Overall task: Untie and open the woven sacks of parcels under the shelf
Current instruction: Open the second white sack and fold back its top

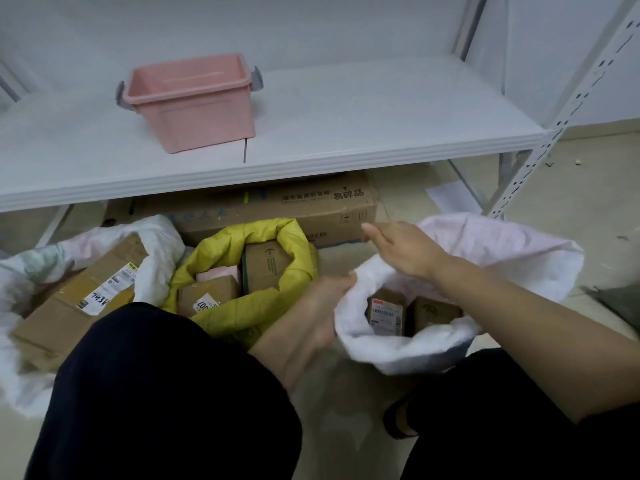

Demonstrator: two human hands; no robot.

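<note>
A pale tiled floor (571,188) was seen beneath a white metal shelf (346,140), whose lowest board spanned the upper half of the view. A pink bin (194,102) was set on that board, left of its middle and back from the front edge. Under the board's front edge a long carton (277,209) was laid on the floor.

Three sacks were ranged on the floor in front of that carton. The left white sack (156,258) was opened wide around a large labelled box (69,306). The yellow sack (242,233) stood in the middle, just beside it, its mouth rolled down around several brown parcels (268,268). The right white sack (398,348) stood nearest the shelf's right upright, its mouth open over two small cartons (386,311).

The left hand (322,306) was curled round the near left rim of the right white sack, the cloth bunched in its grip. The right hand (401,251) was held above the sack's far rim, fingers fairly straight and close together; contact with the cloth could not be made out. Dark trousers (156,393) filled the lower edge of the view.
</note>
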